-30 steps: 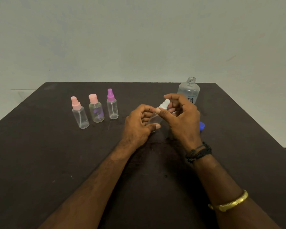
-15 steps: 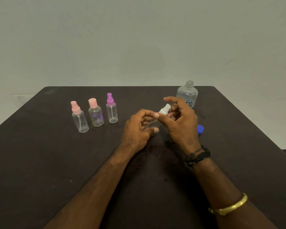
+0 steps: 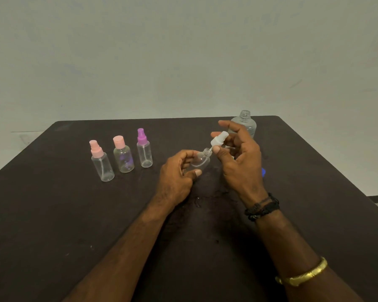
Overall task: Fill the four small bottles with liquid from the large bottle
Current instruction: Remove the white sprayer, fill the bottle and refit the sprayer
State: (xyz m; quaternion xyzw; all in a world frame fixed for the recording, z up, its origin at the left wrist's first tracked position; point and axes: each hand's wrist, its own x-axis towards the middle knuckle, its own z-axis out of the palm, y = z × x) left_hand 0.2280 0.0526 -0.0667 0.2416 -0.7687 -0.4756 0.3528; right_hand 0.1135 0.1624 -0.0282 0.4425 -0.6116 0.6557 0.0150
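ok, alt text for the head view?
A person's left hand holds a small clear bottle tilted over a dark table while the right hand pinches its white spray cap just off the open neck. Three capped small bottles stand in a row to the left; the uncapped large bottle stands behind the right hand.

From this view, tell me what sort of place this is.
Likely an indoor room staged for tabletop work: dark table before a plain pale wall, purple-capped spray bottle and uncapped large bottle on it.
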